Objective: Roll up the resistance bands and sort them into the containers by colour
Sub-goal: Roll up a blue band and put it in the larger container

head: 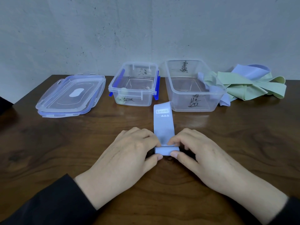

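Both hands, left hand point(129, 153) and right hand point(199, 153), pinch the near end of a blue band point(164, 125) lying flat at table centre, first fold just begun. One green roll point(120, 100) sits in the small box point(113, 83) at 11 o'clock; the large box point(168, 88) looks empty. The pile point(250, 86) waits at 2 o'clock.

My left hand point(128, 153) and right hand point(201, 153) are bare, no rings or watch. Black long sleeves cover both arms to the wrist, the left sleeve point(53, 203) at lower left, the right sleeve point(290, 211) just showing at lower right.
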Motion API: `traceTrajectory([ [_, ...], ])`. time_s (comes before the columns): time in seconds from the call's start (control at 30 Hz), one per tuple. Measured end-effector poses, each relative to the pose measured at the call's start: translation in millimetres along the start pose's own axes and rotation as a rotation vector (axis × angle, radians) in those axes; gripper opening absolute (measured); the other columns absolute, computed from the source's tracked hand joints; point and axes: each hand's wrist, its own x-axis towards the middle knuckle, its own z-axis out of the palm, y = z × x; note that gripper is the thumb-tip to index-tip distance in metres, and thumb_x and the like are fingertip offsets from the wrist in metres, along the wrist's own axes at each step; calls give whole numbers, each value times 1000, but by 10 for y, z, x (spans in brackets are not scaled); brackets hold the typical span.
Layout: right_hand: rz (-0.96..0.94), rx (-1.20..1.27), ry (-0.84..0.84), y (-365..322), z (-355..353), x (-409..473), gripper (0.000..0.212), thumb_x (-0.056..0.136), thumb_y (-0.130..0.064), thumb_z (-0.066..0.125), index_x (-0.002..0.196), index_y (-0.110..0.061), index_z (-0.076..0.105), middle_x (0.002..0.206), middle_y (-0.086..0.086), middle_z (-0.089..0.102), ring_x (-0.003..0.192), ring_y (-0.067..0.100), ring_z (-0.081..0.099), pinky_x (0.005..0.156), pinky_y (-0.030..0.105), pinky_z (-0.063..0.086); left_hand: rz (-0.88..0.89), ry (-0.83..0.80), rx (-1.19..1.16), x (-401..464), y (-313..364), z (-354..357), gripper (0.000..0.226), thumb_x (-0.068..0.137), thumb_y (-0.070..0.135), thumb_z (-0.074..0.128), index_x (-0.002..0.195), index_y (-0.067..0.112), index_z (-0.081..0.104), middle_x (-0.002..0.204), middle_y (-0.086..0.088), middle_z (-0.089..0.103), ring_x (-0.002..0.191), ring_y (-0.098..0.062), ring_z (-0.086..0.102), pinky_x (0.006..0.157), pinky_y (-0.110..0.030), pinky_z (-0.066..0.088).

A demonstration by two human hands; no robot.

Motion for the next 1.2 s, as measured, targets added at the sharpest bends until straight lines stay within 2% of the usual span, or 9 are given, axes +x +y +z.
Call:
traceTrajectory([
  [0.17, 31, 11, -20, 10, -13, 17, 18, 89, -45, 64, 106, -41, 62, 103, -24, 51, 105, 4, 49, 87, 18, 41, -15, -21, -25, 23, 20, -25, 28, 90, 51, 49, 108, 37, 65, 114, 20, 59, 105, -4, 52, 88, -26, 40],
  [0.27, 28, -7, -7, 2, 1, 26, 19, 93, -44, 56, 109, -39, 63, 104, -24, 50, 107, 3, 49, 90, 19, 41, -22, -11, -35, 0, 23, -23, 32, 87, 52, 57, 116, 37, 58, 116, 22, 55, 107, -2, 49, 93, -26, 40],
  [0.37, 7, -16, -23, -5, 7, 35, 25, 95, -46, 47, 110, -38, 64, 105, -24, 49, 106, 6, 49, 93, 23, 41, -11, -8, -29, 5, 38, -33, 24, 86, 51, 57, 106, 38, 55, 109, 22, 54, 99, -3, 49, 89, -25, 40],
  [0.53, 13, -19, -25, 8, 7, 29, 30, 90, -51, 54, 116, -38, 62, 104, -25, 49, 105, 1, 47, 91, 18, 38, -23, -11, -27, 16, 25, -34, 20, 88, 49, 52, 102, 38, 60, 110, 21, 56, 99, -3, 50, 86, -26, 38],
  [0.63, 36, 0, -12, 5, 4, 43, 21, 88, -47, 63, 109, -42, 61, 103, -26, 49, 106, 1, 47, 87, 16, 38, -25, -4, -24, 15, 14, -17, 19, 91, 48, 51, 104, 38, 61, 112, 21, 55, 100, -4, 50, 87, -25, 37],
  [0.77, 41, -2, 0, 4, 6, 40, 21, 94, -46, 52, 110, -39, 64, 105, -22, 50, 108, 4, 48, 90, 21, 42, -30, -18, -17, 21, 14, -17, 32, 87, 54, 48, 112, 37, 59, 118, 23, 52, 105, -1, 48, 91, -23, 35],
  [0.93, 47, 6, 0, -4, 3, 27, 24, 94, -46, 53, 114, -37, 63, 103, -23, 49, 108, 3, 47, 91, 20, 41, -20, -19, -24, 16, 6, -23, 22, 88, 49, 54, 106, 38, 60, 114, 22, 53, 101, -2, 50, 90, -23, 33],
  [1.07, 61, 16, -7, -4, -8, 26, 20, 87, -45, 66, 105, -41, 58, 101, -24, 50, 105, 0, 46, 87, 16, 39, -27, -1, -20, 19, -15, 17, 32, 90, 54, 38, 105, 38, 62, 113, 21, 54, 98, -2, 51, 86, -23, 31],
  [1.2, 53, 20, -3, 4, -13, 28, 14, 92, -46, 57, 103, -39, 61, 104, -22, 51, 108, 5, 49, 90, 21, 41, -35, -26, -21, 17, -28, 15, 34, 88, 56, 42, 112, 38, 59, 117, 23, 51, 103, -1, 48, 88, -21, 29],
])
